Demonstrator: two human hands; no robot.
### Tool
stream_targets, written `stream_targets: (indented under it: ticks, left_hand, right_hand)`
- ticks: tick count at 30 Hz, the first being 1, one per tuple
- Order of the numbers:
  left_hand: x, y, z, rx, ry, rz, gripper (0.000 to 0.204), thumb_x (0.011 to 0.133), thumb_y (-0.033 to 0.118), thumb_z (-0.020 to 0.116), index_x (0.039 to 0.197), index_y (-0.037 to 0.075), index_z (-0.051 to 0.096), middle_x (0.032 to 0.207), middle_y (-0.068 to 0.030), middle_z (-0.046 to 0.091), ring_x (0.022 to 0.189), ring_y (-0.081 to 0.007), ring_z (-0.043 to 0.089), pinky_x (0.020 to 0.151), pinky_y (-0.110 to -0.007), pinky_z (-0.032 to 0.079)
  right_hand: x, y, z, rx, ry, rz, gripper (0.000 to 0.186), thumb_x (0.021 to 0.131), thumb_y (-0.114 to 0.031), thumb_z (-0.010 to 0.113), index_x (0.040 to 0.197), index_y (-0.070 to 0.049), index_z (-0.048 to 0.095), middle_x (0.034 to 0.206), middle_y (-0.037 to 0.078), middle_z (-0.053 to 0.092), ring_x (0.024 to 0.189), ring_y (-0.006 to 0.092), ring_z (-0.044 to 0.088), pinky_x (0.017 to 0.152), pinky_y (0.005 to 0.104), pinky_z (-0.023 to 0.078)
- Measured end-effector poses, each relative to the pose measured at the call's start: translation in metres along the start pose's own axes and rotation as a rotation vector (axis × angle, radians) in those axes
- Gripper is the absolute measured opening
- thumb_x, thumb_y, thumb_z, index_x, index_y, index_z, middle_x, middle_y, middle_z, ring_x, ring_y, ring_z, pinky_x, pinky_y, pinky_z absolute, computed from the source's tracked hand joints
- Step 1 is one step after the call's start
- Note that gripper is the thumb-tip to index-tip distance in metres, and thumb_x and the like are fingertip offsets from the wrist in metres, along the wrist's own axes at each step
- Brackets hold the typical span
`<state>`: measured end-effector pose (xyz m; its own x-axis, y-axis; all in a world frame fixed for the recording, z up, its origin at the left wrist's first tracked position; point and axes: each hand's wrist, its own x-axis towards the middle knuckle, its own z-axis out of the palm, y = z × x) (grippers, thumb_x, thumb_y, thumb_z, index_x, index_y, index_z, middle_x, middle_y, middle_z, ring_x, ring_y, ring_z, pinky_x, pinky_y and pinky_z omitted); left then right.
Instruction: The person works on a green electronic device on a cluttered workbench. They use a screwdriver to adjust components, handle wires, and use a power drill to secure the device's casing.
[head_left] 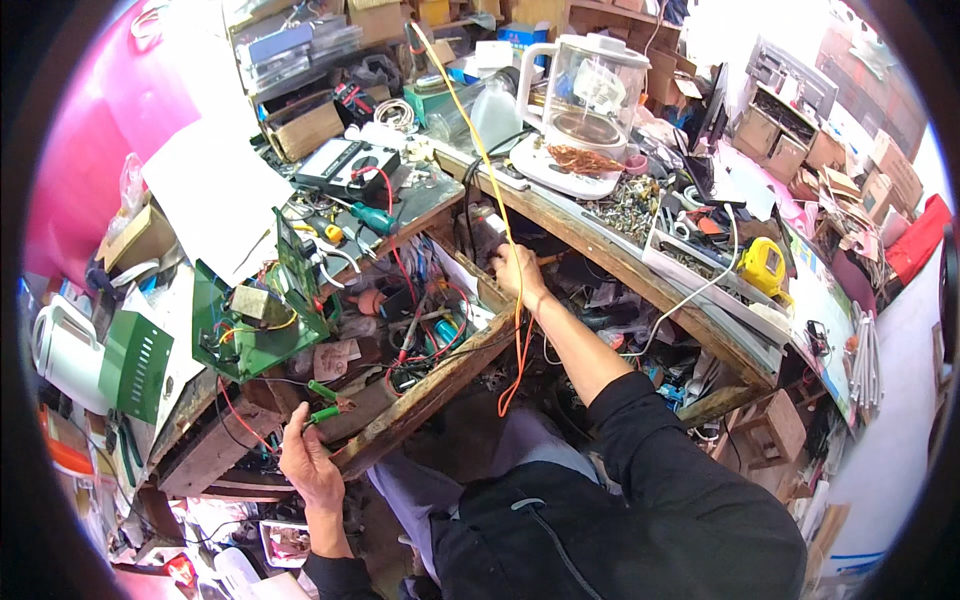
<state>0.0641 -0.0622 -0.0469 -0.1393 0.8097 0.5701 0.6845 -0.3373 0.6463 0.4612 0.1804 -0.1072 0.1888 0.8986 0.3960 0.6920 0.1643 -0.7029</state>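
Green clip [325,412] is in our left hand [312,468], over the left end of the open drawer [425,390], with its coppery end pointing right. We have the left grip pinched on the lower handle; the upper handle stands free, spread away from it.

Our right hand [518,270] reaches past the drawer, at the near edge of the counter [620,268]. Its fingers are curled just beside a small pale part [493,226]; we cannot tell whether that grip is grasping anything. A yellow wire [468,120] runs down across the hand, and an orange wire [518,375] shows below it.

Just beyond our clip, a green case [245,345] lies open, with a metal block [258,304] and thin wires in it. A red lead [403,262] arcs from a black-and-white box [345,165] toward the cluttered drawer. Across from us, a clear jug [600,85] stands on a white base [560,178], with copper strands [580,160] against it. Small metal parts [625,215] are heaped to its right, and farther right we see a yellow tape measure [763,265].
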Motion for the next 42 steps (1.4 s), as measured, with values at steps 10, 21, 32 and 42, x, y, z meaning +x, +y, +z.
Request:
stream_targets:
  ticks: [10, 21, 32, 42]
  left_hand:
    - [0.006, 0.008, 0.011, 0.077, 0.129, 0.275, 0.027, 0.101, 0.001, 0.057, 0.127, -0.001, 0.066, 0.1, -0.019, 0.073, 0.083, -0.0299, 0.071, 0.077, -0.035, 0.054]
    - [-0.001, 0.005, 0.009, 0.025, 0.054, 0.096, 0.018, 0.102, 0.004, 0.058, 0.117, -0.001, 0.068, 0.099, -0.0177, 0.073, 0.085, -0.0295, 0.071, 0.078, -0.035, 0.054]
    - [0.0, 0.006, 0.01, 0.065, 0.037, 0.064, 0.019, 0.102, 0.005, 0.059, 0.117, -0.001, 0.068, 0.104, -0.0185, 0.074, 0.089, -0.0311, 0.073, 0.081, -0.035, 0.055]
    - [-0.003, 0.005, 0.012, 0.093, 0.045, 0.037, 0.017, 0.102, 0.006, 0.059, 0.116, -0.001, 0.068, 0.102, -0.0186, 0.074, 0.086, -0.0307, 0.072, 0.079, -0.036, 0.055]
  right_hand:
    - [0.023, 0.041, 0.031, -0.137, -0.028, 0.081, 0.018, 0.082, -0.004, 0.058, 0.087, 0.01, 0.065, 0.092, 0.036, 0.068, 0.091, 0.0524, 0.068, 0.078, 0.0564, 0.057]
    - [0.047, -0.023, -0.062, 0.483, -0.586, 0.58, 0.023, 0.098, -0.024, 0.066, 0.08, -0.012, 0.062, 0.06, -0.001, 0.051, 0.047, 0.0128, 0.042, 0.043, 0.0305, 0.03]
    - [0.061, -0.004, 0.014, 0.328, 0.339, 0.209, 0.02, 0.1, -0.021, 0.065, 0.106, -0.003, 0.065, 0.083, 0.006, 0.068, 0.065, 0.0176, 0.062, 0.057, 0.0322, 0.049]
    - [0.054, -0.029, 0.016, 0.813, 0.357, 0.309, 0.016, 0.096, -0.017, 0.071, 0.087, -0.004, 0.067, 0.067, -0.002, 0.061, 0.048, 0.0097, 0.053, 0.043, 0.0262, 0.04]
